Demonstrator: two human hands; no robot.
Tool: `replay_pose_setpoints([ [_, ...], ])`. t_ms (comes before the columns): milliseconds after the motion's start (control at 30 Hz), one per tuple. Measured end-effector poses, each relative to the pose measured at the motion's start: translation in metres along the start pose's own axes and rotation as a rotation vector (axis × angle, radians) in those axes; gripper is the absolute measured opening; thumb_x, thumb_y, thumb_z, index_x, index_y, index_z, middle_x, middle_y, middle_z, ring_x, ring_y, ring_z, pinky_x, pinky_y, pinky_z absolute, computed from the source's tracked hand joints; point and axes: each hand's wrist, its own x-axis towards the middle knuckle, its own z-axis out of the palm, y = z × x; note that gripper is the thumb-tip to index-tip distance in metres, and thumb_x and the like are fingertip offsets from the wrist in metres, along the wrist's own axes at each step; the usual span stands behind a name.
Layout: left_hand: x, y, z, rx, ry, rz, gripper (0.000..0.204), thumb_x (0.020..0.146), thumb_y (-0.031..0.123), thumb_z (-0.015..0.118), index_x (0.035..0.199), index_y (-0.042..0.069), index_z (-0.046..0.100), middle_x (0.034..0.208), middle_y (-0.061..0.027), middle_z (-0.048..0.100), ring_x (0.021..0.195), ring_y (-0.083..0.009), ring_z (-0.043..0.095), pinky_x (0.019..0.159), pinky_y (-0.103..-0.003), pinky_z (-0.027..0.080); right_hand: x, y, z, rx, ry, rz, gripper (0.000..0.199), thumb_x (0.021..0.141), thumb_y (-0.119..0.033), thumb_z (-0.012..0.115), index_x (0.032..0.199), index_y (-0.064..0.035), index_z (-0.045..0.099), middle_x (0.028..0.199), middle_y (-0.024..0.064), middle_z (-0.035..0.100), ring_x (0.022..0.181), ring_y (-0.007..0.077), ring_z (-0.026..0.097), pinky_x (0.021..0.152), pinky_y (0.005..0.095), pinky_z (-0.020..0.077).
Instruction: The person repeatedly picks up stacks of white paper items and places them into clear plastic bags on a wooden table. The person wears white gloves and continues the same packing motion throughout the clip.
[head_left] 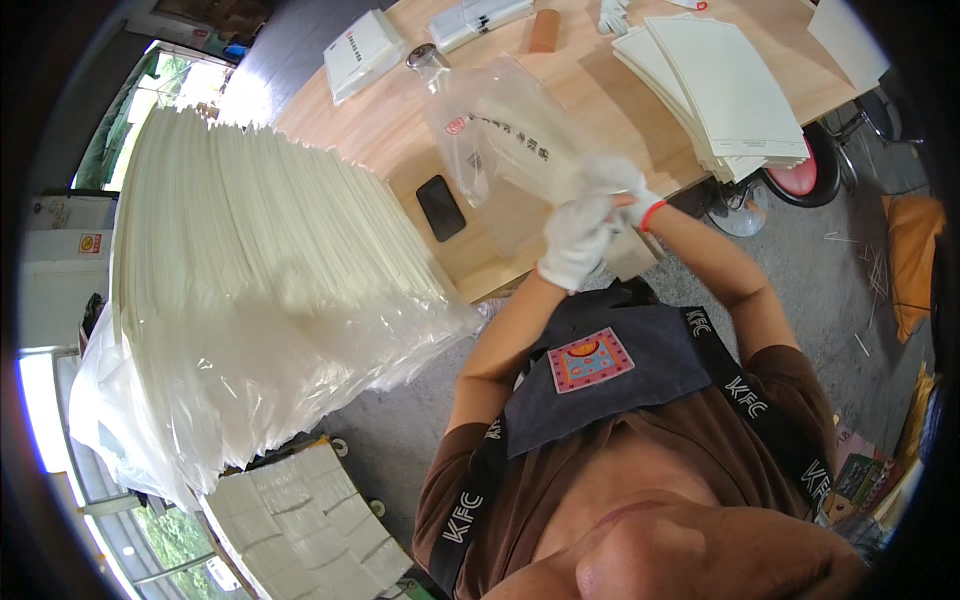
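Observation:
Both of my hands wear white gloves and meet above the near edge of a wooden table (400,130). My left hand (577,243) and my right hand (615,182) grip the lower end of a clear plastic bag (500,135) with a small red mark and dark print. The bag stretches up and away from my hands over the tabletop. A pale sheet seems to be inside it, near my hands.
A black phone (441,207) lies on the table left of the bag. A tall pile of white bagged sheets (250,290) fills the left. A stack of white sheets (725,85) sits at the right, packets (362,52) and a brown roll (544,30) farther back.

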Motion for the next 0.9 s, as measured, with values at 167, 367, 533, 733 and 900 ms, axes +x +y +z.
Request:
replay_pose_setpoints([
  [167, 0.011, -0.018, 0.026, 0.079, 0.062, 0.024, 0.023, 0.075, 0.003, 0.054, 0.094, 0.011, 0.064, 0.082, -0.0105, 0.065, 0.073, -0.0273, 0.063, 0.066, -0.035, 0.05, -0.013, -0.029, 0.022, -0.896, 0.505, -0.408, 0.036, 0.084, -0.03, 0.056, 0.117, -0.0153, 0.058, 0.121, 0.0138, 0.056, 0.116, 0.029, 0.05, 0.093, 0.0392, 0.0422],
  [367, -0.043, -0.05, 0.033, -0.096, -0.019, -0.165, 0.016, 0.076, 0.003, 0.054, 0.089, 0.008, 0.06, 0.079, -0.0113, 0.064, 0.077, -0.0299, 0.063, 0.07, -0.038, 0.049, -0.099, -0.009, 0.016, -0.495, 0.284, -0.261, 0.047, 0.076, -0.024, 0.063, 0.119, -0.01, 0.051, 0.112, 0.0121, 0.055, 0.11, 0.0309, 0.049, 0.092, 0.0425, 0.0383],
  [533, -0.094, -0.067, 0.047, 0.238, -0.105, -0.05, 0.027, 0.07, 0.009, 0.06, 0.097, 0.011, 0.058, 0.101, -0.0113, 0.057, 0.101, -0.0296, 0.052, 0.084, -0.04, 0.044, -0.07, 0.035, 0.007, -0.723, 0.148, 0.131, 0.028, 0.081, -0.028, 0.055, 0.099, -0.0066, 0.056, 0.091, 0.0117, 0.063, 0.083, 0.0304, 0.062, 0.071, 0.0429, 0.0486],
  [733, -0.151, -0.116, 0.014, 0.435, 0.327, -0.443, 0.014, 0.069, 0.005, 0.063, 0.076, 0.007, 0.051, 0.074, -0.0091, 0.053, 0.068, -0.0253, 0.054, 0.061, -0.035, 0.044, -0.095, 0.01, -0.009, -0.843, -0.169, 0.094, 0.021, 0.08, -0.024, 0.053, 0.088, -0.0065, 0.06, 0.078, 0.0135, 0.065, 0.072, 0.0293, 0.066, 0.06, 0.0403, 0.0512],
  [900, -0.21, -0.053, 0.005, 0.093, 0.412, -0.276, 0.017, 0.07, 0.004, 0.067, 0.068, 0.008, 0.051, 0.066, -0.0093, 0.053, 0.058, -0.0233, 0.054, 0.051, -0.034, 0.044, -0.16, -0.046, -0.03, -0.727, -0.674, 0.341, 0.032, 0.083, -0.029, 0.049, 0.094, -0.0038, 0.065, 0.085, 0.0154, 0.068, 0.078, 0.0289, 0.068, 0.062, 0.0398, 0.0539],
])
